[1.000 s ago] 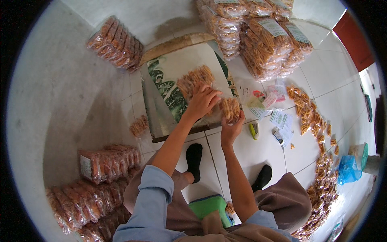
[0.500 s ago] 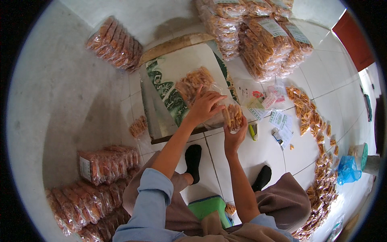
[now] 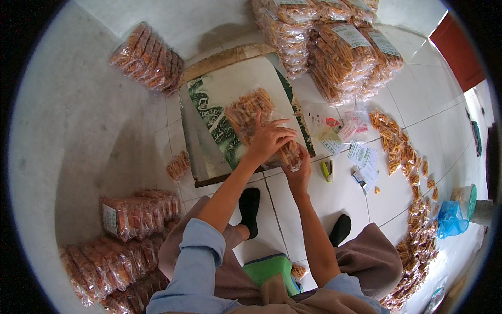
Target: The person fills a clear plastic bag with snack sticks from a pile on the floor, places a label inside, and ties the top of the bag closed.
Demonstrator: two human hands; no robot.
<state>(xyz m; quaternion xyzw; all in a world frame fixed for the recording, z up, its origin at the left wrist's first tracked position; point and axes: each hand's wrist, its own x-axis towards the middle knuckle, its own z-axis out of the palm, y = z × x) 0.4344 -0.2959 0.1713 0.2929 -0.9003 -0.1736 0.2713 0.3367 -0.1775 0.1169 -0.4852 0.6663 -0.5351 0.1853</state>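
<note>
Lying low on the left are big packs (image 3: 141, 214) of brown snacks. Next comes one small bundle (image 3: 178, 165), on the floor just beside a white and green board (image 3: 238, 73). On the board is a clear bag (image 3: 250, 107) with snack sticks in it. The left hand (image 3: 269, 138) lies over the bag's low end, its pointing finger up along the sticks. How tight it grips, nobody can tell from here — it may only be pressing.

Just right of that, the right hand (image 3: 298, 174) has its fingers closed around a small pack (image 3: 291, 153). This pack is at the board's near edge, by the left fingers. Whether it is in the bag or only beside it is hard to see. Farther right are a yellow-green stapler (image 3: 327, 170), some papers (image 3: 361, 154) and a long heap (image 3: 418, 214) of small packs.

If the right hand goes loose, the pack could drop off the edge. A hard push could snap the sticks or rip the thin bag. The small pack looks golden brown — tilted, with sticks side by side in shiny, crinkly wrap.
</note>
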